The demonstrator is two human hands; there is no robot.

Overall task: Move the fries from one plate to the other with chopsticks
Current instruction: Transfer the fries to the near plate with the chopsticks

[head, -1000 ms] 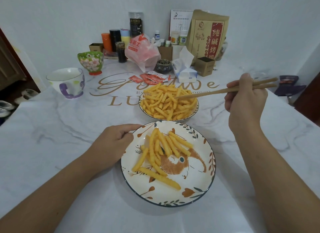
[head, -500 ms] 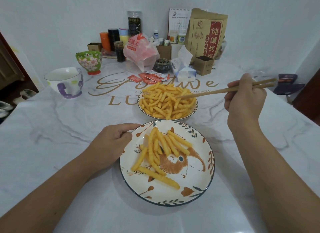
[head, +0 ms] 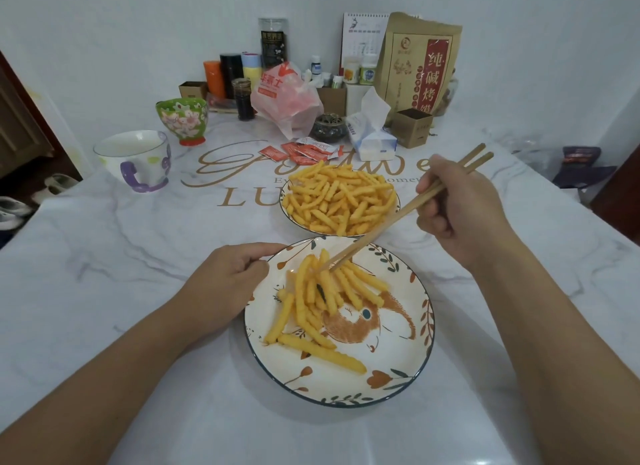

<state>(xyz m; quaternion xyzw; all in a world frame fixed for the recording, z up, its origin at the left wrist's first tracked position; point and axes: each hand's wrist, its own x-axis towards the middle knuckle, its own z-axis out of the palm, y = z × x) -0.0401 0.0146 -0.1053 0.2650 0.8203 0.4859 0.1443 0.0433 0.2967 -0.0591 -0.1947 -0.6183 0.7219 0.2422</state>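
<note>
Two plates lie on the marble table. The far plate (head: 394,211) is heaped with fries (head: 337,199). The near plate (head: 398,367), painted with a rabbit, carries several fries (head: 322,291) on its left half. My right hand (head: 460,205) grips a pair of wooden chopsticks (head: 388,222); their tips reach down among the fries at the near plate's far side. Whether a fry sits between the tips is unclear. My left hand (head: 228,284) rests at the near plate's left rim, thumb and fingers curled on its edge.
A white mug with a purple handle (head: 136,161) and a green flowered bowl (head: 183,120) stand at the left. Ketchup sachets (head: 304,151), a tissue pack (head: 372,137), a plastic bag (head: 284,99), jars and a paper bag (head: 417,68) crowd the back.
My right hand swung the chopsticks from the far plate's fries toward me; their tips now sit over the near plate's fries. The left hand stayed at the rim.
</note>
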